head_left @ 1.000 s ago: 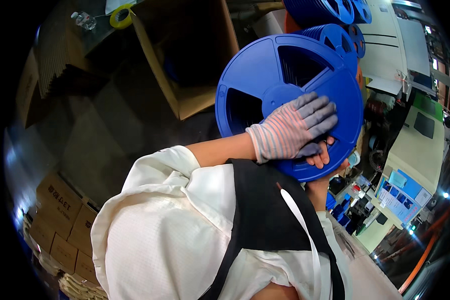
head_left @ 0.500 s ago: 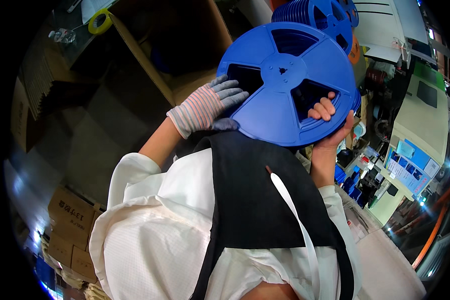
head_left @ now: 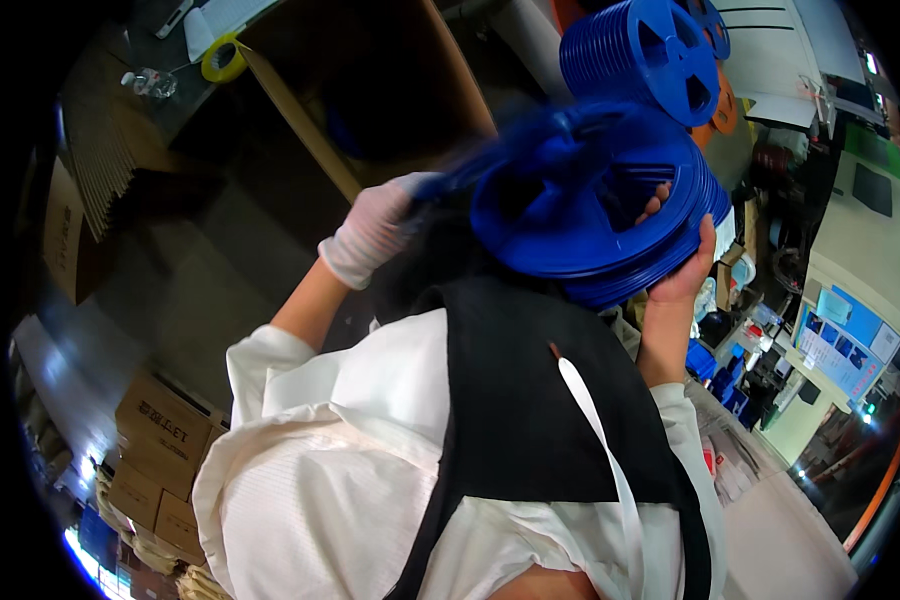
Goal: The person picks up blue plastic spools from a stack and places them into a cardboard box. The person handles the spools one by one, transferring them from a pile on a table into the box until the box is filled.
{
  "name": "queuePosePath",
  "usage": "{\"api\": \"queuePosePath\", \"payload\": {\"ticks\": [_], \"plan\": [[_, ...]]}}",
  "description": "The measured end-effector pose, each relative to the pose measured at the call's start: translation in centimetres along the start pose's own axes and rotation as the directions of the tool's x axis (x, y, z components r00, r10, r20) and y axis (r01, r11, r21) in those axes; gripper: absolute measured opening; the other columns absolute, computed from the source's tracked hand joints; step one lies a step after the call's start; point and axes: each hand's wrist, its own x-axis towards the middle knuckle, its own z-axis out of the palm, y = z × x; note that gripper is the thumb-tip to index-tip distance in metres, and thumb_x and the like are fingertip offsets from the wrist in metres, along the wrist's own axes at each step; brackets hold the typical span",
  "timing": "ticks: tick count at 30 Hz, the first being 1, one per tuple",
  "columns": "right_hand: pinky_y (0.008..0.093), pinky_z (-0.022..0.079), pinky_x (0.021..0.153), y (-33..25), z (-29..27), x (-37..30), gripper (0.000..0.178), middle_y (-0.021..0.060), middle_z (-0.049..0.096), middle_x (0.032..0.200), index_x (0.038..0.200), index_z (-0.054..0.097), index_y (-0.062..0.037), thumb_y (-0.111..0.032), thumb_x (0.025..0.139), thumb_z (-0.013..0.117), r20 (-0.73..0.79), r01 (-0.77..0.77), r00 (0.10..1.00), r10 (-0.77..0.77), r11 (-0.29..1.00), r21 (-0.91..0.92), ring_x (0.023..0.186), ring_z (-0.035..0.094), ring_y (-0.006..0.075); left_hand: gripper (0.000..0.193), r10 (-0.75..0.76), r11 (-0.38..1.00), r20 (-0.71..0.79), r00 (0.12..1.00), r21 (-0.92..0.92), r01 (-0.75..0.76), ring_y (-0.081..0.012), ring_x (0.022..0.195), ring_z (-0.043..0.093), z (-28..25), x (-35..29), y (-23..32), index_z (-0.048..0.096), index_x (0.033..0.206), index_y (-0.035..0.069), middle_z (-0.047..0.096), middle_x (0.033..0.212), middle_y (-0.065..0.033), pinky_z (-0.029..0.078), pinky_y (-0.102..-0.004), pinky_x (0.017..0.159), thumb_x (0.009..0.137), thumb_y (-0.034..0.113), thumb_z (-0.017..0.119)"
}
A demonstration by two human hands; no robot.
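Near the open carton (head_left: 310,125), the gloved left hand (head_left: 373,228) had closed on a blurred blue reel (head_left: 470,170), tilting it off the stack (head_left: 590,235) it lay flat against moments earlier, parting one; the bare right hand (head_left: 685,272) gripped the rest, fingers hooked through a window.

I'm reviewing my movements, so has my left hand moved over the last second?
Yes, leftward: judged against the open cardboard box, your left hand was well right of its lower corner and now appears just below it.
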Motion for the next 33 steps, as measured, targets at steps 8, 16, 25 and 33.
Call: {"api": "queuePosePath", "payload": {"ticks": [8, 16, 25, 33], "plan": [[0.0374, 0.046, 0.089, 1.3, -3.5, -1.5, 0.054, 0.0076, 0.056, 0.102, 0.129, 0.044, 0.0013, -0.036, 0.091, 0.055, -0.004, -0.006, 1.0, 0.006, 1.0, 0.024, 0.09, 0.055, 0.0198, 0.034, -0.471, 0.096, -0.095, 0.877, -0.994, -0.056, -0.0322, 0.104, 0.063, -4.2, -2.2, 0.6, 0.056, 0.117, 0.005, 0.066, 0.104, -0.0101, 0.057, -0.0398, 0.086, 0.086, 0.01, 0.069], [0.0382, 0.049, 0.087, 2.0, -3.3, -1.6, 0.054, 0.0078, 0.058, 0.103, 0.13, 0.045, -0.0006, -0.036, 0.09, 0.056, 0.02, -0.018, 1.0, 0.017, 0.999, 0.03, 0.09, 0.058, 0.0203, 0.035, -0.511, 0.046, -0.037, 0.859, -0.999, -0.016, -0.0333, 0.103, 0.064, -3.1, -3.0, 1.1, 0.058, 0.116, 0.004, 0.067, 0.103, -0.0114, 0.059, -0.0433, 0.081, 0.085, 0.01, 0.071], [0.0436, 0.045, 0.098, 2.1, -4.3, -2.6, 0.068, 0.0129, 0.056, 0.122, 0.135, 0.041, -0.0023, -0.037, 0.082, 0.064, 0.039, -0.014, 0.999, 0.012, 0.999, 0.051, 0.112, 0.055, 0.0278, 0.034, -0.364, 0.132, 0.096, 0.927, -0.979, 0.153, -0.0317, 0.096, 0.067, -2.6, -2.8, 2.5, 0.058, 0.113, 0.001, 0.068, 0.097, -0.0125, 0.056, -0.0415, 0.085, 0.084, 0.014, 0.072], [0.0464, 0.041, 0.105, 1.8, -4.4, -3.0, 0.067, 0.0124, 0.055, 0.131, 0.133, 0.049, -0.0047, -0.037, 0.077, 0.067, -0.128, 0.053, 0.99, -0.065, 0.993, -0.101, 0.119, 0.053, 0.0284, 0.033, -0.311, 0.108, 0.229, 0.922, -0.956, 0.274, -0.0309, 0.094, 0.068, -3.7, -2.2, 1.5, 0.062, 0.108, 0.002, 0.069, 0.094, -0.0122, 0.055, -0.0417, 0.086, 0.081, 0.016, 0.074]]}}
